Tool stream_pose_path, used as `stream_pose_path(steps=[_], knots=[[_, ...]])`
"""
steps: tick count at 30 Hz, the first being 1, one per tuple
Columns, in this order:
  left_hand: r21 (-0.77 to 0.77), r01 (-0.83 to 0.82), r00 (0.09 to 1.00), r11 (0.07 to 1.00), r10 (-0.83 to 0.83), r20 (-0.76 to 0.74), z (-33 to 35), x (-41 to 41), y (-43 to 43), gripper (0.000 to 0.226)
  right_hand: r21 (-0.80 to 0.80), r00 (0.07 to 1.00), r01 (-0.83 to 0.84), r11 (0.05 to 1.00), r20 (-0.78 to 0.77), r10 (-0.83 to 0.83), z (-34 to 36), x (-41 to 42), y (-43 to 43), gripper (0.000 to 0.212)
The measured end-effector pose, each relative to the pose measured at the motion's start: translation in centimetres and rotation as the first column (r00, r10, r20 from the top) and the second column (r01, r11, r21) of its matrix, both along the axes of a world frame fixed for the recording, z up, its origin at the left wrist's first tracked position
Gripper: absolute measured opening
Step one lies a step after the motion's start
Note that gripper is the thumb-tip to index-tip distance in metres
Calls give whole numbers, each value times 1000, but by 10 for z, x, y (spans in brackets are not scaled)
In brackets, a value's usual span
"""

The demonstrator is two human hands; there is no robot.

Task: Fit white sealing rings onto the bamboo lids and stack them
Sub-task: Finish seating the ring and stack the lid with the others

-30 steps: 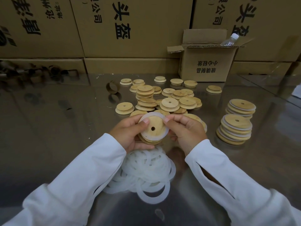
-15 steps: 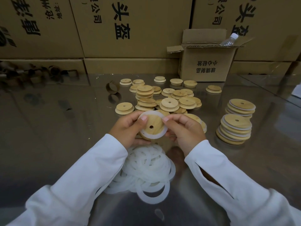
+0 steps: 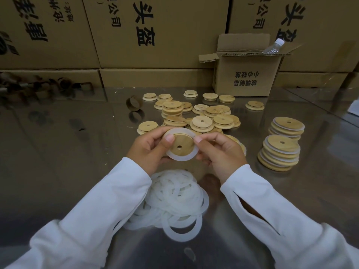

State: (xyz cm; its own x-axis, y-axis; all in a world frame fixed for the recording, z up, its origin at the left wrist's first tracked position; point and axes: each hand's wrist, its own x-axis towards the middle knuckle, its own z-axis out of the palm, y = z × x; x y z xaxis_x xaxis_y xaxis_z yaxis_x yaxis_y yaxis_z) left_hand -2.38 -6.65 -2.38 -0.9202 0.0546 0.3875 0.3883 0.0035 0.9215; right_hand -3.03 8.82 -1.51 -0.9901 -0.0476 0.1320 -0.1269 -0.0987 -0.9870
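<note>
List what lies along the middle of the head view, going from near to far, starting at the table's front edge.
Pile of loose white rings → bamboo lid with its sealing ring, gripped by the left hand and right hand → heap of bare lids → wall of large cardboard boxes.

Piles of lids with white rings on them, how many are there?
2. The nearer pile stands on the right of the table, the farther pile just behind it. The sleeves hide part of the table, so another could be hidden.
</note>
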Motion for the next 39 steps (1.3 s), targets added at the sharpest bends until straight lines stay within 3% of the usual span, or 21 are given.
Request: stream_pose_path(steps=[13,31,39], knots=[[-44,-155,988,987,153,-35,-4,-5,-2,15,20,986,-19,1000,-166,22,-1,2,-2,15],[11,-154,985,988,154,-74,1,0,1,14,-23,991,-43,999,-126,40,1,2,-2,15],[87,-140,990,986,137,46,3,1,4,15,-5,993,-31,1000,-117,30,-2,1,-3,12]])
